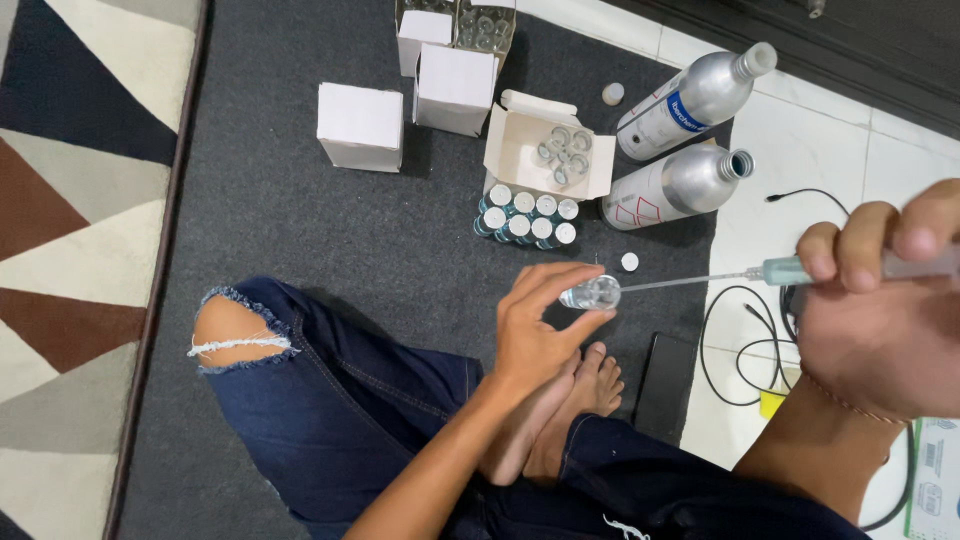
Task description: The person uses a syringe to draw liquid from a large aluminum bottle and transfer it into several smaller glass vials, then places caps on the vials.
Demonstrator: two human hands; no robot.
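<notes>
My left hand point(540, 330) holds a small clear glass vial point(592, 292) on its side between thumb and fingers, above my crossed feet. My right hand point(885, 300) grips a syringe point(800, 270) at the right edge; its long thin needle point(680, 282) reaches left into the vial's mouth. A small white cap point(629, 262) lies on the dark mat just above the vial. Several capped vials point(525, 217) stand in two rows farther up.
Two silver metal bottles point(690, 100) point(675, 185) lie near an open white box of vials point(545, 150). Closed white boxes point(360, 125) point(455, 88) stand behind. A black phone point(665, 385) and black cable point(740, 340) lie on white tiles at right. A patterned rug point(80, 250) borders left.
</notes>
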